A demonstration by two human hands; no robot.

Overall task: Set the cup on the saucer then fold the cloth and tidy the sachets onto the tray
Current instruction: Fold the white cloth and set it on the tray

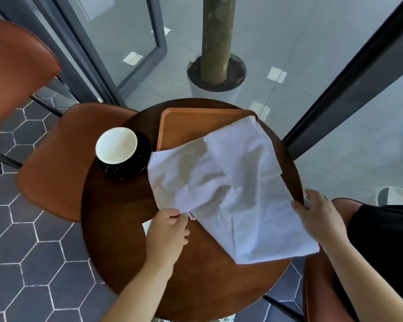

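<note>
Cloth spread rumpled over table, far corner on tray. Left hand pinches its near-left edge; right hand grips right edge. Cup sits on saucer, table's left.

No legible text, label, brand, number or sign anywhere. Small sachet edge peeking from under cloth beside left hand: reddish print visible, too small and blurred to read. Tray, cup, saucer, worktop: plain, unmarked. Pale patches on glass: blank, no lettering made out.
</note>
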